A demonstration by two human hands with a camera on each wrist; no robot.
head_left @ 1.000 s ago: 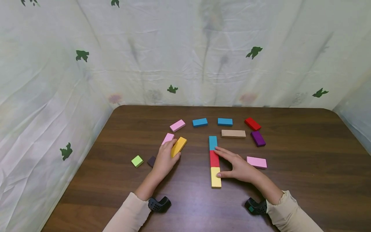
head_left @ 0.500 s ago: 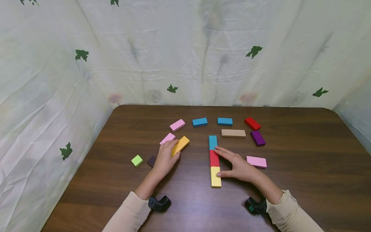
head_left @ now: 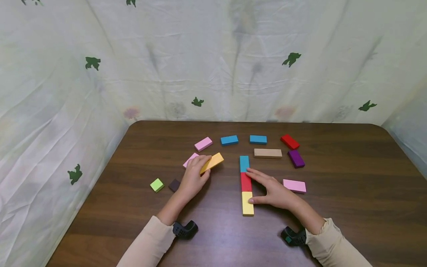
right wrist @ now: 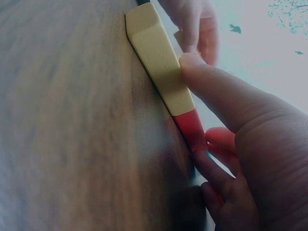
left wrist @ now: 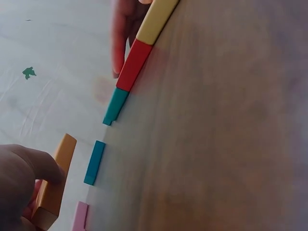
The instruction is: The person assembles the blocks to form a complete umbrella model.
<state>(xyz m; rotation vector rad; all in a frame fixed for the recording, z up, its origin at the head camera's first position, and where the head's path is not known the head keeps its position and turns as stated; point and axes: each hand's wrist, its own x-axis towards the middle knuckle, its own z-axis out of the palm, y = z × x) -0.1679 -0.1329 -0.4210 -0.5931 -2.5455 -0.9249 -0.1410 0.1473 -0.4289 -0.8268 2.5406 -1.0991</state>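
In the head view my left hand (head_left: 193, 177) pinches an orange-yellow block (head_left: 212, 163) between thumb and fingers. The left wrist view shows this orange-yellow block (left wrist: 57, 183) raised off the table. My right hand (head_left: 275, 191) rests at a straight row of blocks: a blue block (head_left: 244, 164), a red block (head_left: 245, 182) and a pale yellow block (head_left: 248, 204), set end to end. Its thumb touches the pale yellow block, seen close in the right wrist view; the outstretched fingers reach the red block near its joint with the blue one.
Near my left hand lie two pink blocks (head_left: 203, 144), a dark block (head_left: 174, 185) and a lime-green block (head_left: 156, 185). Behind the row are two blue blocks (head_left: 258, 139) and a beige block (head_left: 268, 153). Red, purple (head_left: 296, 159) and pink (head_left: 294, 186) blocks lie right.
My left hand has lifted the orange-yellow block and shifted it slightly right, turning it flatter across the view. The pink block behind that hand has shifted a little. My right hand keeps its place.
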